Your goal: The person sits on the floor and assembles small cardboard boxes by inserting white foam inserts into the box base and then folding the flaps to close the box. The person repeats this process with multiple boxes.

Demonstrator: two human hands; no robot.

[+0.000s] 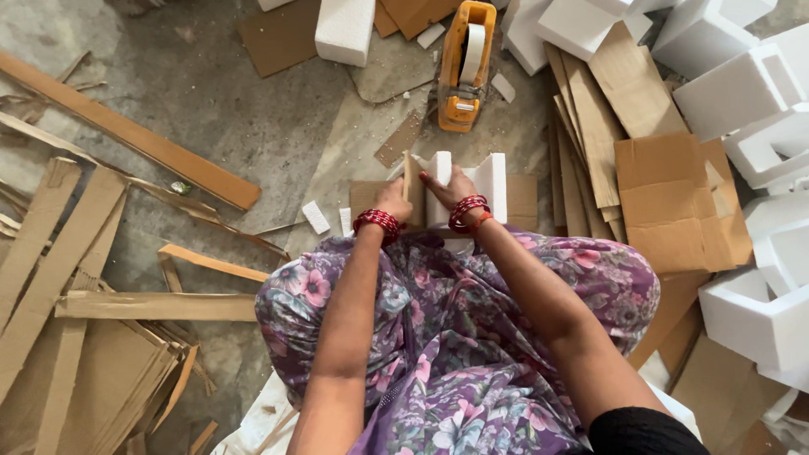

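here, at the centre of the frame, the left hand (pixel 393 200) presses a cardboard strip (pixel 412 187) against a white foam block (pixel 468 187) on the floor, right hand (pixel 451 190) fingers clamped on the block, so wrapping seems midway, needing a steady hold beside the tape dispenser (pixel 464 66).

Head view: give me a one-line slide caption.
Both hands, left hand and right hand, press a cardboard strip against a white foam block.
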